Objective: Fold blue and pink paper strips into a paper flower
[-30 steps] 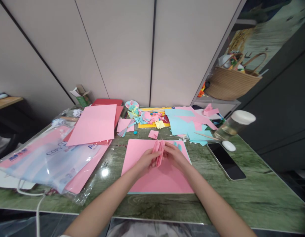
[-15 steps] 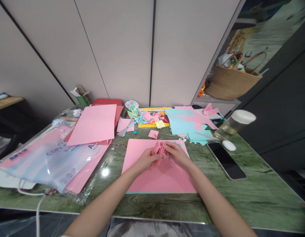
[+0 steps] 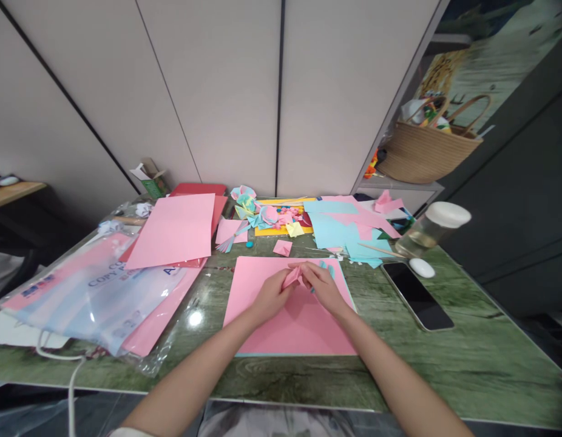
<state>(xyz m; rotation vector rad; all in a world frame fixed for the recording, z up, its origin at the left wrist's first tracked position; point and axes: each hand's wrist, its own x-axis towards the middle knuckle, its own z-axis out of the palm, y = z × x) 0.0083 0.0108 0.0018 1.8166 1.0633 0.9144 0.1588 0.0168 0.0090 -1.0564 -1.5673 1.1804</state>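
At centre frame, the left hand point(image 3: 269, 296) and right hand point(image 3: 325, 290) grip the pink paper point(image 3: 292, 278) between them, now tilted, formerly upright; shaping seems unfinished.

Clock centre is the pink sheet point(image 3: 299, 337); the left hand point(image 3: 275, 294) and right hand point(image 3: 325, 290) block its upper middle. Pass at 4 o'clock, over bare tabletop point(image 3: 472, 376). Obstructions: plastic bag point(image 3: 99, 291) at 9, paper flowers point(image 3: 268, 215) at 11, bottle point(image 3: 431, 229) at 2, phone point(image 3: 417, 296) at 3.
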